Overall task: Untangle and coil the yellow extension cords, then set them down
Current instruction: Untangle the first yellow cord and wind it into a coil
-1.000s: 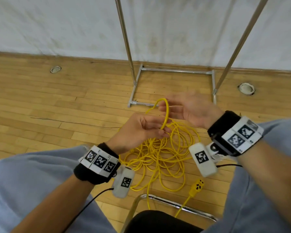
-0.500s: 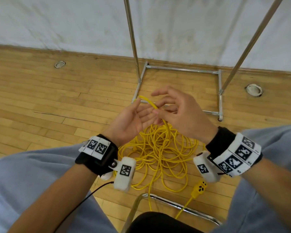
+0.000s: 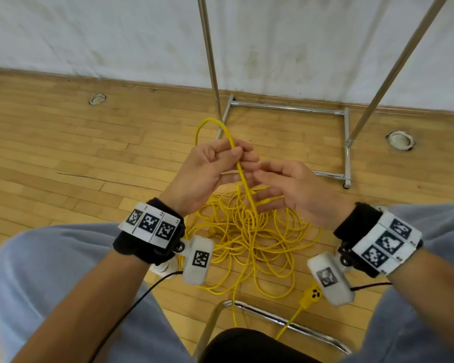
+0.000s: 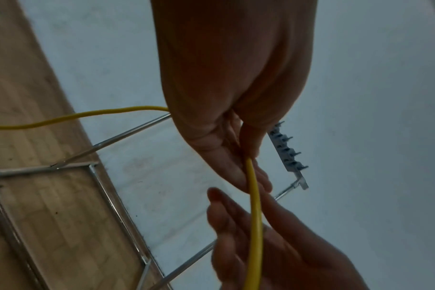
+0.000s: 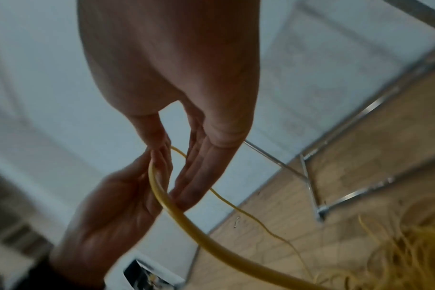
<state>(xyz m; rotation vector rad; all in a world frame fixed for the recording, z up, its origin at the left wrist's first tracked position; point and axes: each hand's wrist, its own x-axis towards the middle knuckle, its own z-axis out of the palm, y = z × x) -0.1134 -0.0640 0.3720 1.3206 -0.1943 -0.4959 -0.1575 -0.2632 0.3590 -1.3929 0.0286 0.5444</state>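
Since the earlier frame the hands have swapped roles: the left hand [image 3: 207, 169] has closed round the cord, and the right hand [image 3: 296, 189] has let go and drawn back toward the right of the frame.

The wooden floor [image 3: 63, 153] fills most of the head view, with a metal rack [image 3: 346, 142] against the wall at upper right. The yellow cord [image 3: 247, 231] lies mostly as a loose tangle on the floor in the centre of the frame, between the person's knees. Its plug [image 3: 311, 297] rests at lower right, near a chair frame [image 3: 260, 314].

One strand rises from the heap into the left hand, whose fingers and thumb are curled round it, and arches above that hand as a small loop at upper centre. The right hand is relaxed and spread, its fingers [image 5: 201, 168] lying just beside the strand and gripping nothing.

To coil well, I judge the left hand should serve as the fixed holder while the right slides down the strand, draws out an even length and lays each loop into the left palm. Pulling gently matters, since a hard tug would likely tighten knots in the heap. Most of the task looks undone.
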